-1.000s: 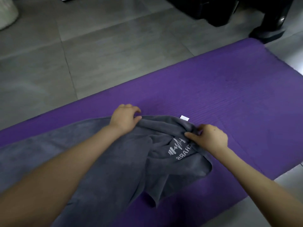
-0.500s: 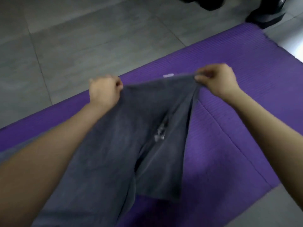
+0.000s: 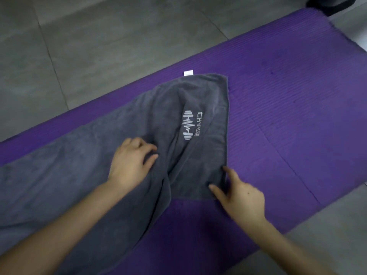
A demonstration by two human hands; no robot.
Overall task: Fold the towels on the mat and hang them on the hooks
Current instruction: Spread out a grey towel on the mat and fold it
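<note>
a: what's different from half a second back?

b: then, both hands pinched the towel (image 3: pixel 79 175)'s far edge, up in the air. now that end lies flat on the purple mat (image 3: pixel 297 96), white logo (image 3: pixel 189 125) face up, and both hands have let go and come nearer than the logo.

a: so where are they?

b: the left hand (image 3: pixel 132 161) rests on the cloth, near and left of the logo, fingers loosely bent against a ridge of fabric, gripping nothing as far as i can tell. the right hand (image 3: pixel 240 197) is near and right of the logo, at the towel's near corner, thumb and forefinger spread and straight, touching the edge, not pinching.

a: and the towel itself?

b: the rest runs away left of the logo and out of frame. a small white tag (image 3: pixel 188 73) sticks out beyond the logo, at the far hem. creases still run down just left of the logo.

a: meaning for the job?

b: i'd judge the spreading is about done, and smoothing comes next. no fold is made yet. no hooks are in view, so hanging is a long way off.
</note>
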